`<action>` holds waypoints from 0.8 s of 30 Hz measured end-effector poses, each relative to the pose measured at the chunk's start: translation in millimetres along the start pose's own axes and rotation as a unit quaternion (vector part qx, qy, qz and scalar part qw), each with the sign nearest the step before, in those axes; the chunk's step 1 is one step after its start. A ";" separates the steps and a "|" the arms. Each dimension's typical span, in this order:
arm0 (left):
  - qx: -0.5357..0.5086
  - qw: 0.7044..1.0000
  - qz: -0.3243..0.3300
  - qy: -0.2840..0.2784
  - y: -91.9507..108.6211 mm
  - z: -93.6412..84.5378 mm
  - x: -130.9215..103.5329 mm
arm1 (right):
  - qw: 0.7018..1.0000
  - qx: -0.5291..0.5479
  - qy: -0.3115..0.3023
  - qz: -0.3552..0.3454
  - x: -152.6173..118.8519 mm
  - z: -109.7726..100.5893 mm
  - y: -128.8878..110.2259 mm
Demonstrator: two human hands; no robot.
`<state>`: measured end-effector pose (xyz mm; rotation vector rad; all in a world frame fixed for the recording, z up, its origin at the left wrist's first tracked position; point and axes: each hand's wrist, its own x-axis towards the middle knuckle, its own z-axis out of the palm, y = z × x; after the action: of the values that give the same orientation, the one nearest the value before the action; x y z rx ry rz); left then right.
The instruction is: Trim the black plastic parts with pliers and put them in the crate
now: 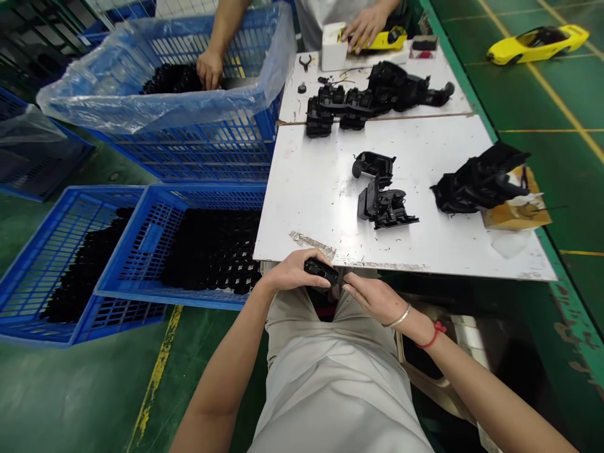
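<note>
A left hand [297, 272] clasped a black part [321, 270] above the lap, at the near edge of a white surface [316, 189]. The right hand [377, 301] met the part's other end with fingers together; whether they gripped it could not be told. Left of the surface, two crates [151, 239] held black pieces. Two parts [382, 201] lay mid-surface, a stack [476, 182] beside a box [519, 211] near the right edge. Beyond, a co-worker's hands touched a yellow car [384, 41] and reached into a lined bin [221, 141].
</note>
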<state>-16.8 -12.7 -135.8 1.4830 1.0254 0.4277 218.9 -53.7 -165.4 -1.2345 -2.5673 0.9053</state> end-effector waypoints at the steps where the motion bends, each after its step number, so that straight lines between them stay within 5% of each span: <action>1: 0.001 1.000 0.000 -0.001 0.3 -0.3 0.0 | 1.000 0.017 -0.001 -0.002 -2.1 -0.5 1.7; 24: -0.016 1.000 -0.013 -0.012 0.6 -1.1 -0.2 | 0.999 0.031 -0.028 0.006 5.1 -4.3 2.6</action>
<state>-17.6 -12.1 -134.9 1.4418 1.0140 0.4055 218.9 -46.7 -164.0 -1.2261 -2.5560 1.0276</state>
